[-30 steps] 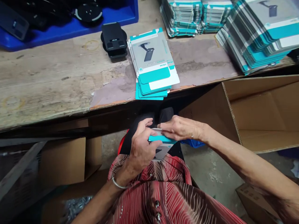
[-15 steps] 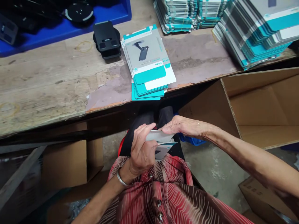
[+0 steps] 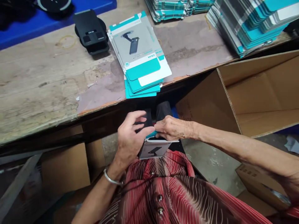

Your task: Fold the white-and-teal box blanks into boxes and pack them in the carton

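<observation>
A small printed carton [image 3: 156, 150] stands upright in my lap, its grey front with a dark holder picture facing me. Its top end is open, showing teal and white flaps. My right hand [image 3: 172, 128] has its fingers bent closed at that top edge, gripping the carton there; the fingertips are partly hidden. On the carton's left side is my left hand [image 3: 129, 134], fingers spread and curved, thumb stretched towards the right fingertips. Whether the left palm touches the carton I cannot tell.
On the worn wooden bench [image 3: 51, 68] lie a stack of flat cartons [image 3: 140, 46] and a black folding holder [image 3: 91, 32]. A blue tray [image 3: 21, 35] sits behind. Bundled cartons [image 3: 252, 28] stand at the right, above an open cardboard box [image 3: 263, 93].
My left hand has loosened from the carton and spread its fingers. My right hand has come lower and bent its fingers at the top. The carton's front now faces me more squarely.
</observation>
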Tool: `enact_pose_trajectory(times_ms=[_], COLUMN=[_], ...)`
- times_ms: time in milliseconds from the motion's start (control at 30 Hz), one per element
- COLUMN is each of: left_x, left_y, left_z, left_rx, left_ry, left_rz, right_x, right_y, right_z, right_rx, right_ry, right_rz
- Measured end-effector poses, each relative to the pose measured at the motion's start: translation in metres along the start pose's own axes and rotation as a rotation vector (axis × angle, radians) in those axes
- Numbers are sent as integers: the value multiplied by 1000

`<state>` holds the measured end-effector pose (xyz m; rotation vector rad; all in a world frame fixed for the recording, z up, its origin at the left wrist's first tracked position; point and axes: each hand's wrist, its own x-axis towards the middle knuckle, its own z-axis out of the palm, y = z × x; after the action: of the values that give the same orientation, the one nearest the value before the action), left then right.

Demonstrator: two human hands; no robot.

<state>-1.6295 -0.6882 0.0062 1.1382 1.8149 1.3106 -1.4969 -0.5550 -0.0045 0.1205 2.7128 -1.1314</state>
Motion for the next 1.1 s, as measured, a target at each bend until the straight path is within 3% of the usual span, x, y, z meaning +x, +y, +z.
enact_pose_trajectory(times_ms=[100,167,267,400,533,667,833,900,967,1100], left_x=[19,24,25,31,40,39,33,33,31,9], left_y=[2,2,5,12,13,7,11,14,13,-2], left_z=[-9,-12,-14,-15,-19,-22,-14,-12,-14,-22], left_rx=[126,237,323,384,284,179,302,264,138,-244], left_ry=[-328,-394,-448,-685,-919,-952,-936,-940,-925,-749], left_rz=[-192,-188,-8,173,276,421,566,514,357,-191], right_x=[-7,-15,-28,-39,-54,-69,-63,-59,-58,-62], right_y=[2,4,8,7,3,5,1,-4,-9,-14], right_z=[-8,-14,-12,5,18,35,50,48,44,41], right_rx=[152,303,378,323,719,1132,1246,1153,1001,712], right_ry=[-32,-95,-91,116,202,265,345,344,356,401], right_rz=[12,61,156,104,144,301,441,439,386,247])
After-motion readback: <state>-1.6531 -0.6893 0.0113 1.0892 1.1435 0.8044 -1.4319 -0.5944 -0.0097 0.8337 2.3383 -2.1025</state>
